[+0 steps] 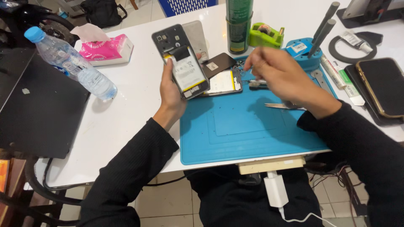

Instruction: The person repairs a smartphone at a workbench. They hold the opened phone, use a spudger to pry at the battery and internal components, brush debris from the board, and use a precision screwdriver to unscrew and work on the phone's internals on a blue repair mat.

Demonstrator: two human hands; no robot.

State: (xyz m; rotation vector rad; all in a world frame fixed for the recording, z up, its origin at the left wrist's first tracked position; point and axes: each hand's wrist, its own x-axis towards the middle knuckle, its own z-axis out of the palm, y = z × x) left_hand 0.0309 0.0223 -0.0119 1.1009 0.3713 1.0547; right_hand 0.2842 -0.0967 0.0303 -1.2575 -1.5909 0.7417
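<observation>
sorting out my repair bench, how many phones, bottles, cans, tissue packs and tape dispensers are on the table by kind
phones: 3 – opened phone in the left hand, opened phone on the blue mat, dark phone at the right
water bottle: 1
green can: 1
pink tissue pack: 1
green tape dispenser: 1
total: 7

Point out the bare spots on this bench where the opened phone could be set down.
Free: the blue mat's near half, between both forearms, and the white table between the water bottle, laptop and mat. Crowded: the mat's far edge under the right hand, with a second phone and tweezers; tools fill the right side.
</observation>
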